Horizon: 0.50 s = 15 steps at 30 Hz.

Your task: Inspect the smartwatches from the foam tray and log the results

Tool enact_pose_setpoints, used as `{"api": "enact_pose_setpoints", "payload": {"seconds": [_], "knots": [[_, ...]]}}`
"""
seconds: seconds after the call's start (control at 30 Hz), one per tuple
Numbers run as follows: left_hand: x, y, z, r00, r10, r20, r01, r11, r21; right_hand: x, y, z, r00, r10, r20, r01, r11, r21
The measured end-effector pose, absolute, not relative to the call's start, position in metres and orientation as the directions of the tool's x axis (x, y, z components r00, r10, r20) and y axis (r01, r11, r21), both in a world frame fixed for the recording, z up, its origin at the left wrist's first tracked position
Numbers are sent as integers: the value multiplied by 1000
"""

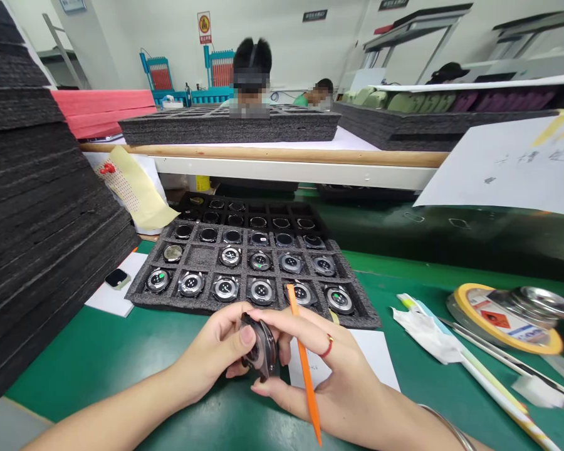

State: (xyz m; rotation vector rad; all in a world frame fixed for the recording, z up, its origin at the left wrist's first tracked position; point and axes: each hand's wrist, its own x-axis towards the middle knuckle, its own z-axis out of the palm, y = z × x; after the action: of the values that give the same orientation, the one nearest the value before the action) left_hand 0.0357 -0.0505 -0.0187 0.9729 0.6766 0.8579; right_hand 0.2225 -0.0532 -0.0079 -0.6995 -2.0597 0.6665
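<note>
My left hand (223,347) grips a dark round watch case (262,351), thumb across its face, holding it on edge above the green table. My right hand (341,363) is closed, its index finger and thumb touching the watch's right side. An orange pry stick (305,369) is tucked in my right hand, its tip pointing up and away from me. Just beyond my hands lies a black foam tray (202,255) with round watch cases in its compartments, several back side up (262,291). Part of a white paper (371,351) shows beneath my right hand.
Stacked black foam trays (42,238) rise at the left. A square-faced watch (116,279) rests on white paper. On the right are a yellow tape roll (507,319), a round metal dish (545,302) and thin sticks. A shelf (286,160) crosses behind; people sit beyond it.
</note>
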Motion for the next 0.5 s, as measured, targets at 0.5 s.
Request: {"api": "enact_pose_setpoints", "payload": {"seconds": [0.5], "knots": [[35, -49, -22, 445, 892, 79, -366, 100, 925, 225, -50, -3, -503, 655, 564, 148, 708, -691]]}}
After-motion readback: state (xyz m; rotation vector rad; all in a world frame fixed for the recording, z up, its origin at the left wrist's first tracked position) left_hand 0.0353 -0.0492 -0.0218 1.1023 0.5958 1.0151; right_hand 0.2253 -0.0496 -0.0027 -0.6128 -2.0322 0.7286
